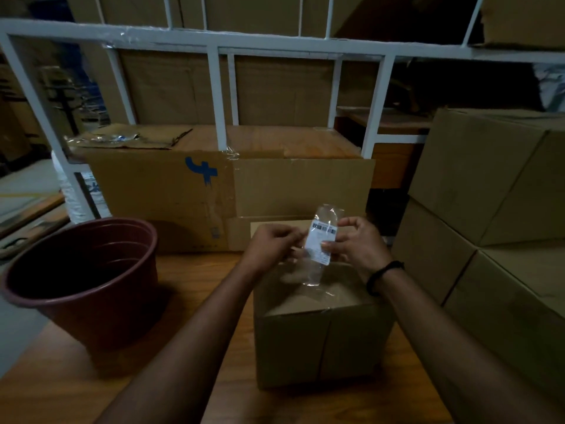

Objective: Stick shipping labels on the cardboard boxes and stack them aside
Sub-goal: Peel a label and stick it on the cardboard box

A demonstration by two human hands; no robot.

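A small closed cardboard box (321,341) stands on the wooden table in front of me. Above its top I hold a white shipping label (321,241) with a barcode, inside a clear plastic sleeve that extends above and below it. My right hand (357,243) pinches the label's right edge between thumb and fingers. My left hand (272,243) pinches the left edge of the sleeve. Both hands hover just above the box's far side.
A dark red plastic bucket (82,289) stands on the table to the left. Stacked cardboard boxes (483,191) fill the right side. A long taped box with a blue mark (171,191) lies behind, under a white metal rack (220,96).
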